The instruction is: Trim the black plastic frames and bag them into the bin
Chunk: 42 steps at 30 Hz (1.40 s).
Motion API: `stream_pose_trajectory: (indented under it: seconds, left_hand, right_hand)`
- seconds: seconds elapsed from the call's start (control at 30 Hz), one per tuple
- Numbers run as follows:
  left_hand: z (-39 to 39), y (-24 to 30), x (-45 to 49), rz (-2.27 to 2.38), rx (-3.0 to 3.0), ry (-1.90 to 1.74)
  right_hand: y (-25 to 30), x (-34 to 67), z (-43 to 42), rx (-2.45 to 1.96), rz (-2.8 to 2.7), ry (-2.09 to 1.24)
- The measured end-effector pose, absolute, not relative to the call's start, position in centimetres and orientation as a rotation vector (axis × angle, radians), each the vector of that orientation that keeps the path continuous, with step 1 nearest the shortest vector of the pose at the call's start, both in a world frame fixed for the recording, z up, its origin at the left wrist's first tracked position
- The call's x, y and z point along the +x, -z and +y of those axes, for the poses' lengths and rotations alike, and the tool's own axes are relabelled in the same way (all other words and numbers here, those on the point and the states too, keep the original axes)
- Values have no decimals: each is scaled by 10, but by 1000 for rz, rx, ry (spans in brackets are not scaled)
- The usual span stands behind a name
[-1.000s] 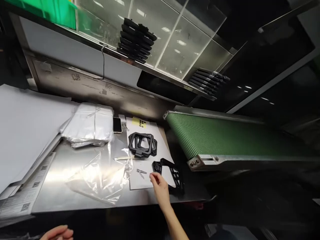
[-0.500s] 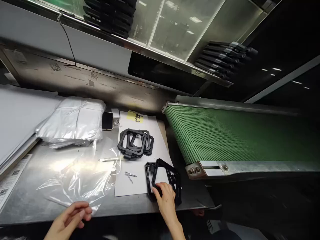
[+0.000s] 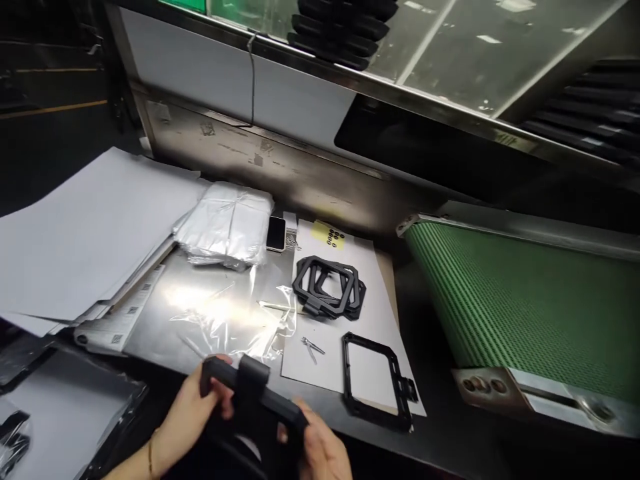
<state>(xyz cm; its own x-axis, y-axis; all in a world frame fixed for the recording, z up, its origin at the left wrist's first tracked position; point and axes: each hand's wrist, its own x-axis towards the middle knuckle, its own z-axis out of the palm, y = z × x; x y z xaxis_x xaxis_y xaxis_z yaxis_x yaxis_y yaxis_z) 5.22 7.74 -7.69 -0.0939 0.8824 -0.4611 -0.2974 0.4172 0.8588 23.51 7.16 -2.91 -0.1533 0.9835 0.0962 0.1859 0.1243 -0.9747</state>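
- green mesh conveyor belt (image 3: 515, 313) at right, stainless steel bench (image 3: 155, 320) at left
- white paper sheet (image 3: 370, 333) on the bench, holding stacked black frames (image 3: 325, 287) and one single black frame (image 3: 346, 373)
- change: lifted black frame (image 3: 250, 393) now off the sheet, held up near the bench's front edge
- left hand (image 3: 187, 417): fingers clamped round one bar
- right hand (image 3: 320, 450): fingers clamped on the far bar

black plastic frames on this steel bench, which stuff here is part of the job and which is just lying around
Likely part of the work:
black frame in the left hand and right hand
frame on the white sheet
stacked frames
small metal part

Likely just lying about:
phone
bagged white pack
clear plastic film
paper pile
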Motion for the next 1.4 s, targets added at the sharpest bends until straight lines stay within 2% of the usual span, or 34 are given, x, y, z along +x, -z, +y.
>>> stream_pose_trajectory:
  seconds: [0.07, 0.23, 0.33, 0.6, 0.8, 1.13, 1.4]
  left_hand:
    - [64, 83, 21, 1359, 466, -1137]
    - [24, 93, -44, 1339, 144, -1169]
    - [9, 94, -57, 1315, -10, -1175]
    - [25, 89, -38, 1161, -4, -1205]
    - [34, 81, -44, 1185, 127, -1090]
    - [33, 62, -63, 1396, 376, -1035]
    - [36, 45, -60, 1272, 327, -1047]
  right_hand:
    - [47, 205, 87, -1220, -1630, -1230]
    - [105, 146, 124, -1287, -1864, -1035]
    - [122, 127, 130, -1261, -1995, -1008]
    - [82, 106, 100, -1161, -2174, -1278]
    - [67, 97, 88, -1146, -2201, -1548]
    - [62, 95, 94, -1203, -1915, -1888]
    - [68, 76, 96, -1174, -1689, -1971]
